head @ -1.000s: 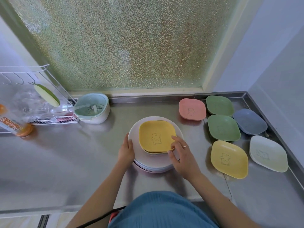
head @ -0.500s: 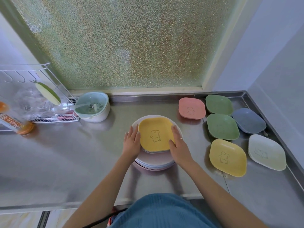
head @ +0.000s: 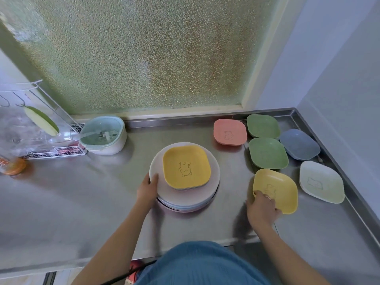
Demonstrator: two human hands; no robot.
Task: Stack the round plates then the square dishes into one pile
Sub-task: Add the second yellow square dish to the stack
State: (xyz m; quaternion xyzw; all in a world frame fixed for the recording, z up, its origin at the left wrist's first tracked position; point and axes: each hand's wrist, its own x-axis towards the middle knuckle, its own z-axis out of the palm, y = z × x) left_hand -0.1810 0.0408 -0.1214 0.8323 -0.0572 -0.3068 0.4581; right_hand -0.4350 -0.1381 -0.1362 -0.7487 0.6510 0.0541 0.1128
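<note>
Moved off the pile to lower right, right hand [head: 262, 210] fingers closing on loose yellow dish [head: 276, 190]; left hand [head: 147, 191] steadying round plates [head: 185, 194], stacked mid-counter; six square dishes left.

I stand in a home kitchen: steel counter [head: 82, 202], wire dish rack [head: 51, 149], frosted window [head: 144, 54], colourful dishes [head: 267, 153].

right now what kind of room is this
Most likely a home kitchen: a steel counter under a frosted window, a wire dish rack at the left, and coloured dishes laid out.
</note>
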